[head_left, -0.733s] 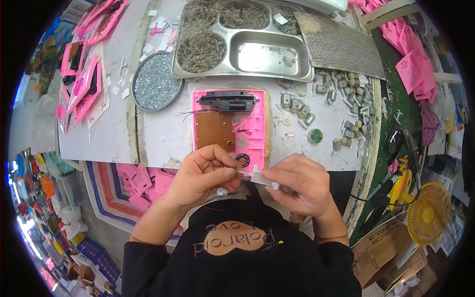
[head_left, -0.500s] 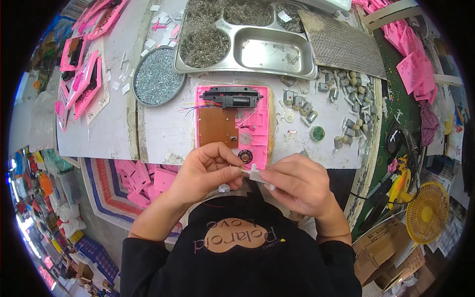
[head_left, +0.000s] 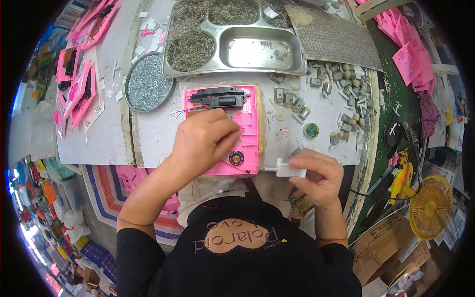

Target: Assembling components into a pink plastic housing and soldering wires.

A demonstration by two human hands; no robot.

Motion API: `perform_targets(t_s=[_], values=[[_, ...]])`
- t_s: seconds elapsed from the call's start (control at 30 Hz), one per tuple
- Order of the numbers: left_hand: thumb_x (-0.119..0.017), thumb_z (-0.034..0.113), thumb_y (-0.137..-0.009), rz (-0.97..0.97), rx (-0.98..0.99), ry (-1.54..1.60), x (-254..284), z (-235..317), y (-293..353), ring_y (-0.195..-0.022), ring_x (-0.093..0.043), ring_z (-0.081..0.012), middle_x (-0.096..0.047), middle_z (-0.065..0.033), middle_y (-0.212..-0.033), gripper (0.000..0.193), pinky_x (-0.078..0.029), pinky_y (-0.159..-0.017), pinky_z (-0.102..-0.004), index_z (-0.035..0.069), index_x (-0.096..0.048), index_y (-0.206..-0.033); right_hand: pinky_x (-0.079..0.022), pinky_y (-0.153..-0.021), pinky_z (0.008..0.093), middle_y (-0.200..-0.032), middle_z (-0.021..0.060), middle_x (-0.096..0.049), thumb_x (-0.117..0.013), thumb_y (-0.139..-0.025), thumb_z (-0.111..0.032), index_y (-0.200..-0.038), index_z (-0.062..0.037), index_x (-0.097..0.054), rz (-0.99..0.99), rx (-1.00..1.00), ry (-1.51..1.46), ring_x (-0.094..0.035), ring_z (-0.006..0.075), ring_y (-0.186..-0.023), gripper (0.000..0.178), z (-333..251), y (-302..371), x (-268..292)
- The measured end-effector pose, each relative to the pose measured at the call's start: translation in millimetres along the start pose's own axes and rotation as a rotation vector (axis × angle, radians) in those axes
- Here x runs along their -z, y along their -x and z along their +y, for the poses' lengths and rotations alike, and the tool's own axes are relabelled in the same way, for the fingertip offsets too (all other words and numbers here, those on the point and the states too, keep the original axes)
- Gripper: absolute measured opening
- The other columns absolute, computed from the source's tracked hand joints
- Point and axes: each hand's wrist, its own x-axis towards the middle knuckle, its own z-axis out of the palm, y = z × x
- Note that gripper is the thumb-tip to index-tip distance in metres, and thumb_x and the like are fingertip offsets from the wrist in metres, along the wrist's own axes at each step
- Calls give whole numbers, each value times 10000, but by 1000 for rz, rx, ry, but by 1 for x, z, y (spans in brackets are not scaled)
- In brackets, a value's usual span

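Observation:
In front of me lies a pink plastic casing (head_left: pixel 251 143) with a black mechanism (head_left: pixel 225 98) along its far edge, coloured wires at its left and a round black speaker-like part (head_left: pixel 236 158) near its near edge. Over the casing's middle is my left hand (head_left: pixel 204 138), its fingers pinched together; whatever they hold is hidden. The hand covers most of the brown board seen earlier. Right of the casing's near corner, my right hand (head_left: pixel 320 175) grips a white plastic piece (head_left: pixel 287 170) between thumb and fingers. A thin, pale, spring-like bit extends from that piece toward the casing.
A metal tray (head_left: pixel 232 69) with heaps of springs stands at the back, beside a round dish of small screws (head_left: pixel 149 81). Small motors (head_left: pixel 298 104) lie scattered at right, near a green round item (head_left: pixel 311 130). More pink casings (head_left: pixel 79 94) stand at far left; a yellow fan (head_left: pixel 430 207) is at lower right.
My hands have parted. The left went forward over the casing, while the right moved rightward with the white plastic piece. The table scene has shifted slightly left in view.

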Motion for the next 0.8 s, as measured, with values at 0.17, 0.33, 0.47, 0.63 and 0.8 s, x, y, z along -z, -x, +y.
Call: perform_targets(t_s=[0.17, 0.33, 0.47, 0.63, 0.8], values=[[-809, 130, -771, -154, -168, -20, 10, -2, -9, -736, -647, -271, -628, -57, -810, 126, -523, -643, -399, 85, -734, -862, -525, -743, 300, -938, 137, -733, -819, -749, 46, -1101, 31, -750, 38, -44, 30, -685, 214, -817, 358, 4, 1, 5], [-794, 138, -745, -245, -284, -90, 8, -6, -10, -744, -646, -252, -610, -46, -813, 173, -524, -653, -395, 114, -734, -906, -523, -731, 297, -923, 135, -736, -820, -750, 31, -1092, 17, -758, 5, -5, 137, -685, 216, -807, 349, 1, -4, 6], [-763, 154, -732, -291, -261, -181, 2, 2, -9, -764, -646, -251, -588, -43, -811, 216, -526, -653, -390, 114, -719, -939, -528, -733, 305, -927, 139, -741, -818, -754, 25, -1088, 12, -760, -18, -7, 216, -690, 225, -809, 339, 0, -6, 5], [-752, 107, -758, -277, -224, -211, 3, 4, -6, -773, -656, -268, -603, -58, -808, 186, -535, -650, -372, 79, -707, -937, -535, -730, 323, -948, 139, -748, -813, -762, 17, -1090, 9, -747, -15, 24, 316, -698, 243, -805, 334, -2, -13, 2], [-725, 13, -856, 28, 263, 390, 14, -11, 15, -712, -672, -180, -683, -74, -834, 87, -515, -609, -301, 20, -700, -939, -532, -794, 364, -1012, 112, -734, -801, -740, 0, -1056, -27, -725, -34, 79, 545, -664, 291, -896, 326, -3, -30, -16]])
